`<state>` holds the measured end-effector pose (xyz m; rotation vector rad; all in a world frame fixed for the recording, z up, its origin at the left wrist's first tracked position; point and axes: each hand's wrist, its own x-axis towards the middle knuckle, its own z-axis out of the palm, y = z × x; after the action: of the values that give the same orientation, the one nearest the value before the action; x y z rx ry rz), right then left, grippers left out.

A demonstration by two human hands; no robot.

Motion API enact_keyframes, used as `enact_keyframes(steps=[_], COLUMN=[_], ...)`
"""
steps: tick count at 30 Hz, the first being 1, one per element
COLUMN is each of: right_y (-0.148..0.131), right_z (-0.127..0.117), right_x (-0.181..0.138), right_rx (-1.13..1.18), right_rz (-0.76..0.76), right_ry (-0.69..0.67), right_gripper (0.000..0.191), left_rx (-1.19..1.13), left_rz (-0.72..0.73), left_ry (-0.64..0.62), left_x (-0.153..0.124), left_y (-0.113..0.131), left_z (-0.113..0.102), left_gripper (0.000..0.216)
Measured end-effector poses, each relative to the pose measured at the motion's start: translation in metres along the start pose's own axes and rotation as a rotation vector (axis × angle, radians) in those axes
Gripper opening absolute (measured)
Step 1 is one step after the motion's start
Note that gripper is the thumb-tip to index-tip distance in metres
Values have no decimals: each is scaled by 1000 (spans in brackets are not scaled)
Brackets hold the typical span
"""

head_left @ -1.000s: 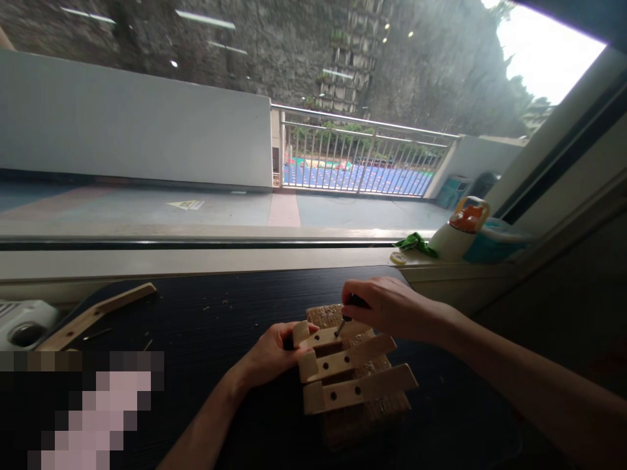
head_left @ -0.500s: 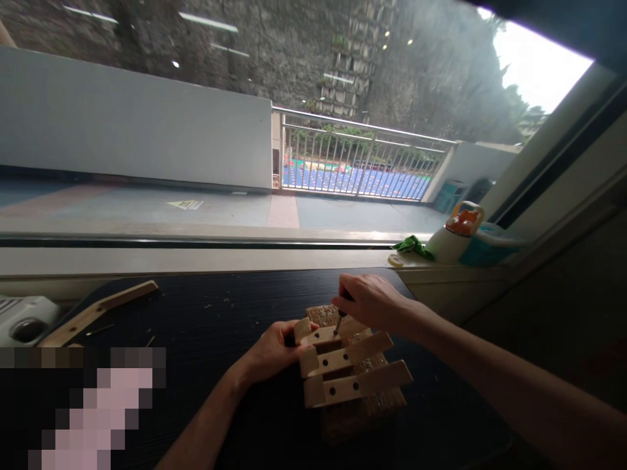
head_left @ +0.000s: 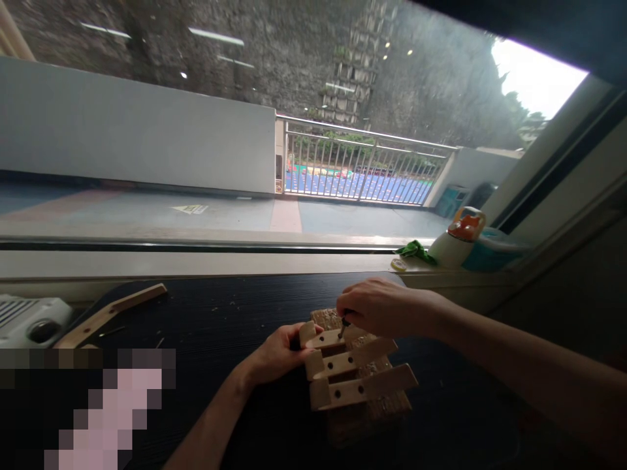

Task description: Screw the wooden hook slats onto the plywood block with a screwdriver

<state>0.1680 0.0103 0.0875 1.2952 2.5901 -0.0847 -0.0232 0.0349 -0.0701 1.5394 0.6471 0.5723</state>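
My right hand (head_left: 375,305) is closed around the dark handle of a screwdriver (head_left: 345,321). Its tip meets a hole in the farthest of three pale wooden pieces (head_left: 330,339). My left hand (head_left: 280,354) pinches that piece's thick left end between thumb and fingers. Nearer to me lie the middle wooden piece (head_left: 339,363) and the nearest wooden piece (head_left: 349,390), each with two dark holes. All three rest side by side across a rough brown block (head_left: 327,318) on the black table (head_left: 235,313). My right hand hides the far piece's right end.
A long bent wooden strip (head_left: 122,304) lies at the table's left, beside a white appliance (head_left: 29,320). Along the windowsill (head_left: 171,263) are a tape roll (head_left: 398,264), a green cloth (head_left: 416,251), a white bottle (head_left: 448,248) and a teal container (head_left: 494,251). Pixels mask the lower left.
The whole view has shifted a little, so things appear slightly right and lower. Both hands keep their holds, and the screwdriver stays at the same hole.
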Motion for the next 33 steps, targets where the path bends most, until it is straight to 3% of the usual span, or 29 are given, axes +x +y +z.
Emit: enact_keyframes(steps=[3,10,19,25,33], right_y=[1,-1,-4,-8,4], right_z=[7,11,-11,-4,15], right_x=[5,17,7,9,9], right_rx=[-10,-20,-93,-98,-11], right_rz=[24,223,139,-48,149], right_ry=[15,66,-48,-85,37], right_gripper=[22,26,19,19,25], left_rx=[-45,4,36,33,36], left_rz=[25,25,37,29,33], left_ry=[-59,11,50,54,70], left_x=[0,1,0,-1,1], left_y=[1,0,-4,-2,-3], left_z=[-2,0,0,0,1], left_gripper=[39,34,34,33,32])
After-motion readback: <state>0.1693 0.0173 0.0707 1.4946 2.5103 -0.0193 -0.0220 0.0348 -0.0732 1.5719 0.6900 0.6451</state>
